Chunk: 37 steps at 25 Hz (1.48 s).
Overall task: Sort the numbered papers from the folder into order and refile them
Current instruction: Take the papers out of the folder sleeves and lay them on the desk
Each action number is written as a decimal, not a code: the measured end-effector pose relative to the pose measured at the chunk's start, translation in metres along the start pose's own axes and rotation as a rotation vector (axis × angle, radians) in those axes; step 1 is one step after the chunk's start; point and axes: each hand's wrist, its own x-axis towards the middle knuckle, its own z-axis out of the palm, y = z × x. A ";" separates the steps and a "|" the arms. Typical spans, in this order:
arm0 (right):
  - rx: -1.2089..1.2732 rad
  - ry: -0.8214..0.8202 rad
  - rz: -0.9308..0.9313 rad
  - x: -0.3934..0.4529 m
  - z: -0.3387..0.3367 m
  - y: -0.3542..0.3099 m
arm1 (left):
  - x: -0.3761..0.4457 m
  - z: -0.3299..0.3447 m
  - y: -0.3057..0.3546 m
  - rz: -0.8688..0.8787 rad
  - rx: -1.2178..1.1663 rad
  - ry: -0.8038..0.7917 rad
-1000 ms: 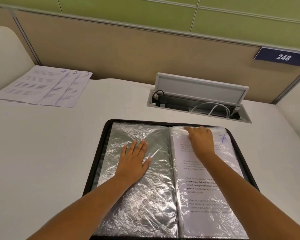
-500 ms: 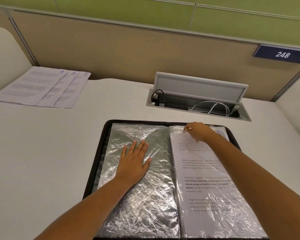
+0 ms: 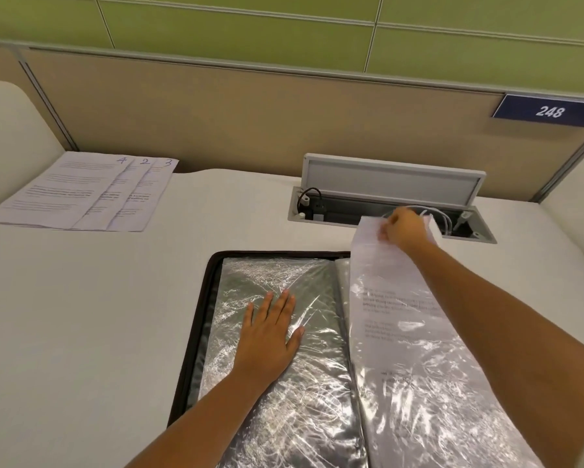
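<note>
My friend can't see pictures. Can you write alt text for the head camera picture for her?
A person's right hand pulls a printed sheet up out of a clear sleeve in an open black folder, while the left hand presses flat on the empty left sleeve. Three papers numbered 4, 2, 3 lie fanned at the white desk's far left.

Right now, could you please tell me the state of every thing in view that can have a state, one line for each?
Folder: open, lying flat on the desk.
Left sleeve page: empty, pressed flat.
Left hand: flat on the left sleeve page.
Right hand: pinching the paper's top edge.
Paper: partly pulled up out of the right sleeve.
Papers 4, 2, 3: out of the folder, fanned, overlapping.
Cable box lid: raised.
</note>
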 end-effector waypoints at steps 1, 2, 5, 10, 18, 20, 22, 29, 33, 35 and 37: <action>0.059 0.093 -0.024 0.005 -0.008 -0.009 | 0.000 0.000 0.000 0.004 0.012 0.003; 0.138 0.170 -0.058 0.010 -0.017 -0.019 | 0.001 0.000 0.001 0.011 0.032 0.007; 0.280 0.366 -0.151 0.021 -0.051 -0.046 | 0.001 0.002 -0.001 0.017 0.016 0.011; 0.613 0.586 -0.313 0.008 -0.096 -0.094 | 0.006 -0.008 -0.002 -0.018 -0.175 0.028; 0.776 0.241 -0.634 -0.105 -0.059 -0.163 | 0.015 -0.062 -0.062 -0.466 -1.159 0.210; 0.846 0.199 -0.703 -0.150 -0.061 -0.201 | 0.008 -0.105 -0.110 -0.486 -1.125 0.413; 0.865 0.172 -0.719 -0.166 -0.063 -0.210 | 0.014 -0.121 -0.120 -0.435 -1.135 0.468; 0.987 0.137 -0.584 -0.184 0.011 -0.251 | -0.011 -0.125 -0.161 -0.732 -1.457 0.325; 0.356 -0.188 -0.606 -0.228 0.132 -0.229 | -0.013 -0.117 -0.189 -0.893 -1.501 0.197; -0.078 -0.430 -0.571 -0.244 0.188 -0.209 | -0.010 -0.114 -0.201 -0.904 -1.463 0.121; -0.350 -0.424 -0.591 -0.254 0.229 -0.197 | -0.007 -0.110 -0.215 -0.886 -1.352 0.050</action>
